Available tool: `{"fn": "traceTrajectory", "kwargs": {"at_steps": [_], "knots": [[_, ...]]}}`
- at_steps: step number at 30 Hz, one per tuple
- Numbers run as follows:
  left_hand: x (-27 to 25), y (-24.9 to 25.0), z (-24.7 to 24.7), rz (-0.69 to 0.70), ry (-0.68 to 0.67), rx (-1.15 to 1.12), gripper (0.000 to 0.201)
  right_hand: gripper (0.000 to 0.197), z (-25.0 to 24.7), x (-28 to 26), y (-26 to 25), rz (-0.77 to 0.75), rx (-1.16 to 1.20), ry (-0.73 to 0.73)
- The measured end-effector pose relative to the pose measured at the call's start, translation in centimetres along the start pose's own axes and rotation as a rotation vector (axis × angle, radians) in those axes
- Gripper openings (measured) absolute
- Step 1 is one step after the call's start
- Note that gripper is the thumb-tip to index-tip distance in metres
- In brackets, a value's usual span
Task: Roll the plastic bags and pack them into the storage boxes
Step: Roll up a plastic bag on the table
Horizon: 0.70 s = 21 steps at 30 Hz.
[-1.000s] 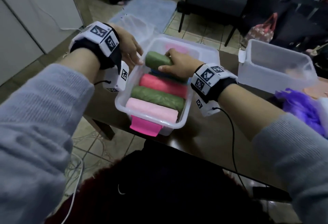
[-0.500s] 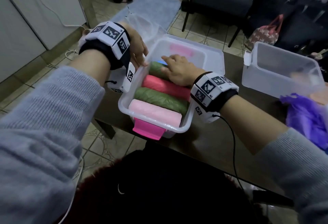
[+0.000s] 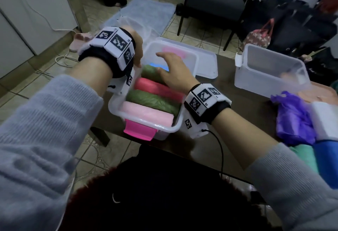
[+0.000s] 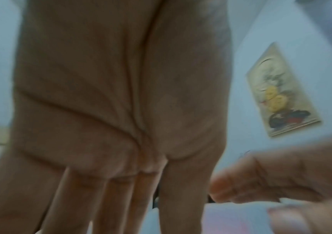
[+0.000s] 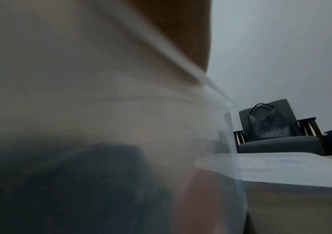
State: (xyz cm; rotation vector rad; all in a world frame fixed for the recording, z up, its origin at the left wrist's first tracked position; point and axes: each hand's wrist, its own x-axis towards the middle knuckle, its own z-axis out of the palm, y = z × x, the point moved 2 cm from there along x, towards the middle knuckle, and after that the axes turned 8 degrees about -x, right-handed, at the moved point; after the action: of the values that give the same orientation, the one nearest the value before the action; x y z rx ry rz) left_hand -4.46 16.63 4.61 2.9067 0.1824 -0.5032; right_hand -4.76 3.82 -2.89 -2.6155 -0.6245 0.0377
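Observation:
A clear storage box (image 3: 164, 129) with a pink latch (image 3: 140, 131) stands at the table's near edge. Rolled bags lie side by side in it: light pink (image 3: 146, 113), green (image 3: 153, 102), red (image 3: 157, 88), a second green roll (image 3: 149, 71), and a bit of blue (image 3: 160, 66) behind it. My right hand (image 3: 172, 74) rests flat on the far green roll, fingers spread and loose. My left hand (image 3: 138, 53) touches the box's left rim, mostly hidden by the wrist band; in the left wrist view its fingers (image 4: 181, 197) point straight down.
The box's lid (image 3: 206, 62) lies behind it. A second clear box (image 3: 270, 77) stands to the right. Loose purple (image 3: 294, 119), teal (image 3: 301, 155) and blue (image 3: 325, 159) bags lie at the right edge. A dark chair (image 3: 214, 2) stands beyond the table.
My right hand lowered the green roll into the box behind the red one and let go; its fingers now lie spread over it. My left hand stayed at the rim.

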Motion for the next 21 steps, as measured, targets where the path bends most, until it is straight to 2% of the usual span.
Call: {"fn": "traceTrajectory", "kwargs": {"at_steps": [2,3,5,7,9,11,14,16,18,21], "knots": [[-0.6,1.1,0.0,0.003,0.017,-0.028,0.036,0.04,-1.1,-1.6,0.6,-0.026,0.133,0.249],[-0.9,2.2,-0.1,0.016,0.007,-0.056,0.043,0.037,-1.6,-2.5,1.2,-0.012,0.172,0.332],[-2.9,5.0,-0.3,0.116,0.046,-0.118,0.051,0.033,-2.5,-4.4,3.0,0.055,0.208,0.432],[-4.8,7.7,0.2,0.217,0.096,-0.148,0.049,0.03,-3.6,-6.6,5.5,0.132,0.191,0.495],[-6.9,10.8,1.8,0.359,0.092,-0.196,0.046,0.029,-4.7,-8.9,8.1,0.228,0.117,0.516],[-8.0,13.8,4.9,0.456,0.006,-0.235,0.046,0.029,-5.9,-11.3,10.9,0.351,0.014,0.507],[-8.3,17.1,10.9,0.484,-0.181,-0.217,0.053,0.032,-8.0,-15.6,14.4,0.595,-0.109,0.51],[-8.2,18.4,14.9,0.497,-0.247,-0.227,0.058,0.034,-9.4,-18.8,15.9,0.763,-0.216,0.5],[-8.1,19.0,18.2,0.507,-0.242,-0.223,0.063,0.037,-10.4,-21.7,16.8,0.918,-0.318,0.472],[-7.8,19.1,22.0,0.535,-0.17,-0.192,0.07,0.041,-11.5,-25.4,17.6,1.06,-0.489,0.482]]}}
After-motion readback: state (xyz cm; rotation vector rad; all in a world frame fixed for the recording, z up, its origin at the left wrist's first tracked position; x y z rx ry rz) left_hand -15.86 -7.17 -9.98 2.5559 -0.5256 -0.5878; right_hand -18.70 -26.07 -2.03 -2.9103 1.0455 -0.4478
